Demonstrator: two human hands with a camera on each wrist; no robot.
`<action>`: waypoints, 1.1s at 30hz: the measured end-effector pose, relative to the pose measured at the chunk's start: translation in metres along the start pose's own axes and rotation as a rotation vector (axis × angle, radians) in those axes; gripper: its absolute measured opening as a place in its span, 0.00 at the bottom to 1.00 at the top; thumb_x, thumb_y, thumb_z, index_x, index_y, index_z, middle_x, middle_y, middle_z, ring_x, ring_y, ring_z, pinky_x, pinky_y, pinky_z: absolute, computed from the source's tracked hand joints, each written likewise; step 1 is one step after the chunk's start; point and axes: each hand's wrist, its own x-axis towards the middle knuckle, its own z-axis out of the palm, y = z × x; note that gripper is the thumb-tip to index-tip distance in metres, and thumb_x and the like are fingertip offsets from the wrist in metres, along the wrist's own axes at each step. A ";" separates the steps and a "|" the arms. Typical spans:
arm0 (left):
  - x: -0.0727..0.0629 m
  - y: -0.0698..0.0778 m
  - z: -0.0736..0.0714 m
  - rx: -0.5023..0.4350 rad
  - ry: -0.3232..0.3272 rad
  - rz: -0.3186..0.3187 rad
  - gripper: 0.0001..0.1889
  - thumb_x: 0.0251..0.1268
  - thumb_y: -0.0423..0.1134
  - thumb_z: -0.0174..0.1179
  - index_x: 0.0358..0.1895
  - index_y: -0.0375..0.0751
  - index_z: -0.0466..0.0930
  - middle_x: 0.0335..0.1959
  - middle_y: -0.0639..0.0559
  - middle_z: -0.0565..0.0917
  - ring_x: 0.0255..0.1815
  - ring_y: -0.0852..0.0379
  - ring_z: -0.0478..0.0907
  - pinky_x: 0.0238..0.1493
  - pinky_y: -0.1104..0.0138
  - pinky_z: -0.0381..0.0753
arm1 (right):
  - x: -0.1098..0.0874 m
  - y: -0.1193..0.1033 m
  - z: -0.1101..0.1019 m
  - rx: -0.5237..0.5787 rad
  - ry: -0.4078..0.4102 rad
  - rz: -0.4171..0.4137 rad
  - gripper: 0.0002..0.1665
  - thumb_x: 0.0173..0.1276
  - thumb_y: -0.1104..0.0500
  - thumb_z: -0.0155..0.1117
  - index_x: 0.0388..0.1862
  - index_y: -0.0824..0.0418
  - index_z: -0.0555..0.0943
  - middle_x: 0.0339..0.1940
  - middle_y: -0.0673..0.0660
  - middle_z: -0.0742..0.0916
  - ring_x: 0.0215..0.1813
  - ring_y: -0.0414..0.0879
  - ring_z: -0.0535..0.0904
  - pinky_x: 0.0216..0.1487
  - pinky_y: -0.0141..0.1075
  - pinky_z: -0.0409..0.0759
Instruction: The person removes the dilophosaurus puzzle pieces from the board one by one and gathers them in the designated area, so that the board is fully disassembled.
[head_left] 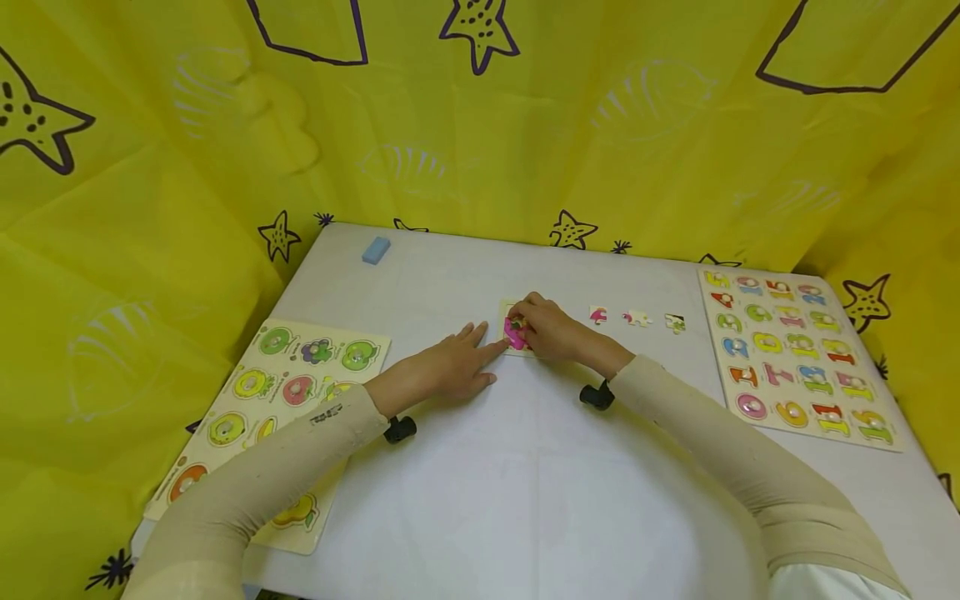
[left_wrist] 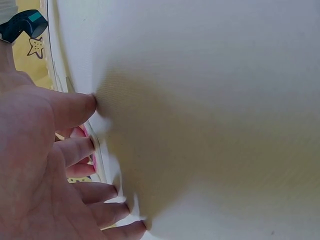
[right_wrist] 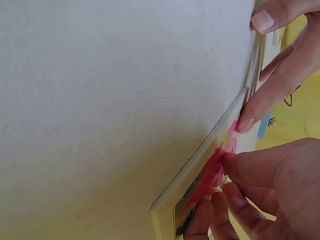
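A small square jigsaw board (head_left: 506, 307) with a pale wooden frame lies in front of both hands, partly covered by them. Pink and red picture pieces (right_wrist: 212, 172) show inside its frame. My right hand (head_left: 551, 332) bends over the board, thumb and fingertips pinching a reddish-pink puzzle piece at the picture surface; the fingers hide much of it. From the left, my left hand (head_left: 455, 367) reaches in with fingers spread and its index fingertip at the board's edge beside the pink part. Its other fingertips rest on the white tabletop in the left wrist view.
Three loose jigsaw pieces (head_left: 637, 318) lie in a row right of the board. A fruit peg board (head_left: 303, 542) lies at left under the left forearm, a number peg board (head_left: 712, 333) at right. A blue block (head_left: 376, 250) sits at the back left, before a yellow curtain (head_left: 525, 150).
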 end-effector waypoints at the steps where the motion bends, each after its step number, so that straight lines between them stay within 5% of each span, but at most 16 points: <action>1: 0.000 0.000 0.000 -0.002 -0.001 0.000 0.35 0.84 0.54 0.51 0.87 0.55 0.53 0.87 0.34 0.49 0.87 0.33 0.47 0.83 0.42 0.55 | 0.000 0.000 0.000 0.001 0.001 0.000 0.18 0.74 0.72 0.58 0.62 0.71 0.79 0.57 0.69 0.80 0.54 0.61 0.78 0.64 0.55 0.80; 33: -0.001 0.003 -0.002 -0.017 -0.030 -0.024 0.35 0.84 0.55 0.51 0.87 0.58 0.51 0.88 0.38 0.46 0.88 0.36 0.43 0.84 0.43 0.53 | 0.000 0.008 -0.004 0.121 0.020 0.043 0.15 0.80 0.67 0.58 0.62 0.65 0.79 0.54 0.68 0.83 0.56 0.60 0.81 0.63 0.53 0.82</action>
